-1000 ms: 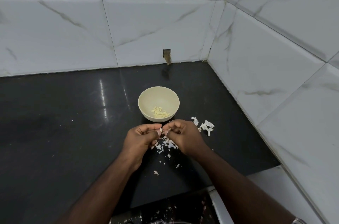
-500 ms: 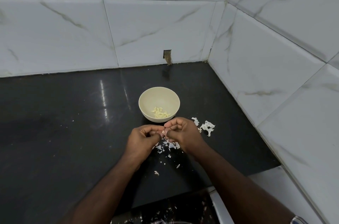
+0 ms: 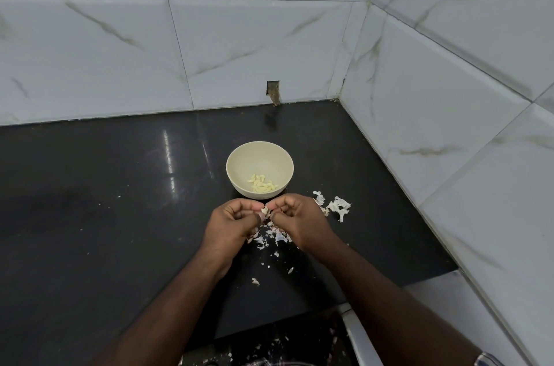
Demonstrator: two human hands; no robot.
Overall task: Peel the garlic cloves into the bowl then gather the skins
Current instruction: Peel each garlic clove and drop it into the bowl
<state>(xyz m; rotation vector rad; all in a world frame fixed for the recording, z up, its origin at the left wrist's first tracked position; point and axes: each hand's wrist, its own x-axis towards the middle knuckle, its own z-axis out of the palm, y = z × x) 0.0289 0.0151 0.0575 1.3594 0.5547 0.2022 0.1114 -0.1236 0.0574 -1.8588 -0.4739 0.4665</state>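
Countertop (image 3: 120,215): both hands pinch one garlic clove (image 3: 265,211).

Over a black countertop (image 3: 90,215) in a corner of marbled white tiles, the left hand (image 3: 232,223) and right hand (image 3: 301,220) pinch a garlic clove (image 3: 265,211) between their fingertips, just in front of a cream bowl (image 3: 236,164) holding peeled cloves (image 3: 262,184), with papery skins (image 3: 337,206) scattered beneath and beside them.

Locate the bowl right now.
Head view, centre: the bowl sits on the black counter just beyond both hands, peeled cloves inside, skins to its near right.
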